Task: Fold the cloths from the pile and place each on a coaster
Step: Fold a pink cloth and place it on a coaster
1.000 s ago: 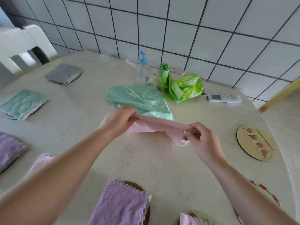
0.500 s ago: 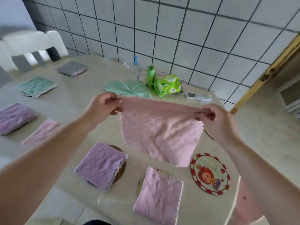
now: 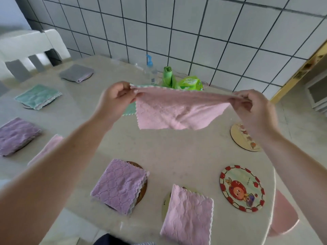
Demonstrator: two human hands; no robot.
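Above the pale stone-look table (image 3: 177, 156), a pink scallop-edged microfibre cloth (image 3: 177, 112) hangs stretched between two hands. At its one top corner the left hand (image 3: 115, 98) pinches it between thumb and curled fingers; at the other corner the right hand (image 3: 253, 106) pinches it the same way, so the upper edge runs taut and the rest droops clear of the table. Behind the cloth a mint green cloth (image 3: 130, 109) peeks out on the tabletop. Near the front edge, a folded lilac quilted cloth (image 3: 120, 186) lies on a dark round coaster (image 3: 142, 188), and a folded pink cloth (image 3: 187, 216) covers another coaster beside it. To the right lie a bare round coaster with a red cartoon figure (image 3: 242, 189) and, farther back, a bare pale wooden coaster (image 3: 243, 138) partly hidden by the right wrist
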